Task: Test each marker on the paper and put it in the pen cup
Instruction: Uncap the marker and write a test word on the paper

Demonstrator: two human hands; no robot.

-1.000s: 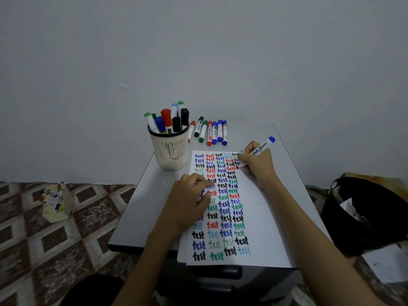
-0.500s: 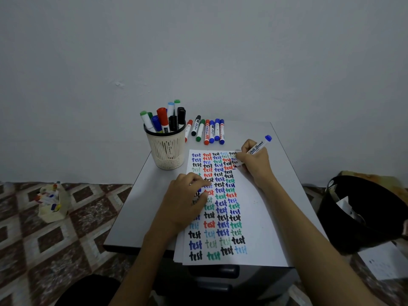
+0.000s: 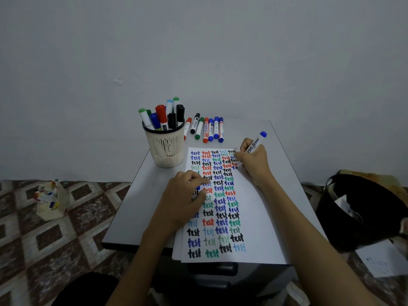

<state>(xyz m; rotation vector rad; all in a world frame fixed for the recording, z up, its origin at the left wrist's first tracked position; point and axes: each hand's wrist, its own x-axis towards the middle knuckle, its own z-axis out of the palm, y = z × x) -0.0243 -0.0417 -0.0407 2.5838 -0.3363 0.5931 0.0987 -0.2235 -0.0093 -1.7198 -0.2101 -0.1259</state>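
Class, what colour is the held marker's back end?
Blue: the marker shows best in the head view.

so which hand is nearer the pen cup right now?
Left. The left hand rests on the paper just in front of the pen cup, slightly to its right. The right hand, gripping a blue marker, is at the paper's far right corner, farther off.

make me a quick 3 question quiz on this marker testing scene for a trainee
1. True or false: the right hand holds a whiteboard marker at the paper.
2. The loose markers lie: A) on the floor B) on the table, right of the pen cup C) on the paper.
3. What colour is the small cap under the left hand?
Key: 1 true; 2 B; 3 blue.
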